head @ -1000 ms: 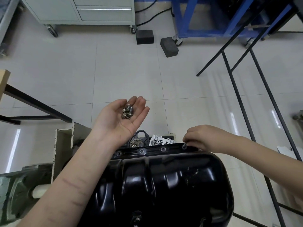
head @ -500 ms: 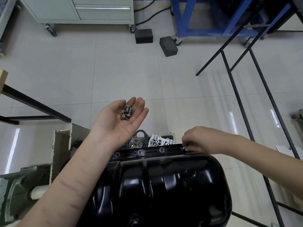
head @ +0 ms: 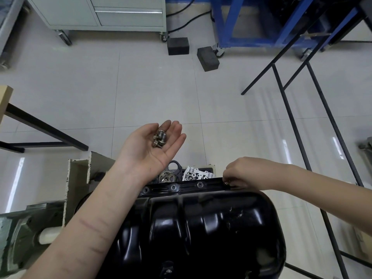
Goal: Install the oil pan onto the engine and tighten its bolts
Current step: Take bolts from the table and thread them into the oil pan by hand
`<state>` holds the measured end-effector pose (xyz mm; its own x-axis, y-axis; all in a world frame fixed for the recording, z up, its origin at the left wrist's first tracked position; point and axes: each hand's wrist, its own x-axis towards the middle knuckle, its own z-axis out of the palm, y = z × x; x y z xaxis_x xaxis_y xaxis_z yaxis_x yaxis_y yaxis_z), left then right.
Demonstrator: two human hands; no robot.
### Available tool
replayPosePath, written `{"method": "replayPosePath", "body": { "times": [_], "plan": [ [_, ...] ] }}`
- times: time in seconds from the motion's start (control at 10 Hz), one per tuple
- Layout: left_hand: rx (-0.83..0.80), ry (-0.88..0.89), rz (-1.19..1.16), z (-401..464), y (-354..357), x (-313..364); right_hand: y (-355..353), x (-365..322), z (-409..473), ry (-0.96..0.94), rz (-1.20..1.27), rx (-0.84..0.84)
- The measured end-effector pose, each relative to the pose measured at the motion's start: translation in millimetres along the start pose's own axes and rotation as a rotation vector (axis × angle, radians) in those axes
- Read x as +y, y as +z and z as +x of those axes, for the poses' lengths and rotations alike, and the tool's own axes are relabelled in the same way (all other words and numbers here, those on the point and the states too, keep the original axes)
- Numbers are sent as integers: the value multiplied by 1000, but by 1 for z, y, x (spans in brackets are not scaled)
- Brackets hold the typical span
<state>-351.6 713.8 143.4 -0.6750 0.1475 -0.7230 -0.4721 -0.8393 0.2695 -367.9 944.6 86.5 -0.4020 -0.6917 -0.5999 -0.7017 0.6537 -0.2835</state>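
Note:
The glossy black oil pan (head: 201, 234) sits upside-up on the engine (head: 193, 174) at the bottom centre, its far flange showing bolt heads in a row (head: 174, 186). My left hand (head: 153, 148) is held palm up above the flange's left end, cupping a few loose silver bolts (head: 159, 138). My right hand (head: 243, 172) is at the flange's far right corner, fingertips pinching a bolt (head: 226, 182) seated in the hole there. Most of that bolt is hidden by my fingers.
A pale green engine stand (head: 78, 178) rises at the left. Black metal rack legs (head: 298, 125) cross the floor at the right. Two dark blocks (head: 207, 58) lie on the tiles by a blue frame (head: 241, 23) and a grey wheeled cabinet (head: 112, 15).
My right hand has shifted slightly on the corner bolt, fingers working at it. The left hand with the bolts has stayed nearly still.

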Motion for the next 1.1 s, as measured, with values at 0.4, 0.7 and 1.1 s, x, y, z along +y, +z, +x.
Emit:
{"method": "replayPosePath", "body": {
  "times": [0.4, 0.7, 1.1],
  "plan": [
    [-3, -10, 7, 1, -1, -2, 5, 1, 4, -123, -267, 68],
    [-14, -3, 3, 0, -1, -1, 4, 6, -2, -71, 19, 46],
    [-12, -3, 9, 0, -1, -2, 14, 5, 2, -21, -14, 105]
  ]
}}
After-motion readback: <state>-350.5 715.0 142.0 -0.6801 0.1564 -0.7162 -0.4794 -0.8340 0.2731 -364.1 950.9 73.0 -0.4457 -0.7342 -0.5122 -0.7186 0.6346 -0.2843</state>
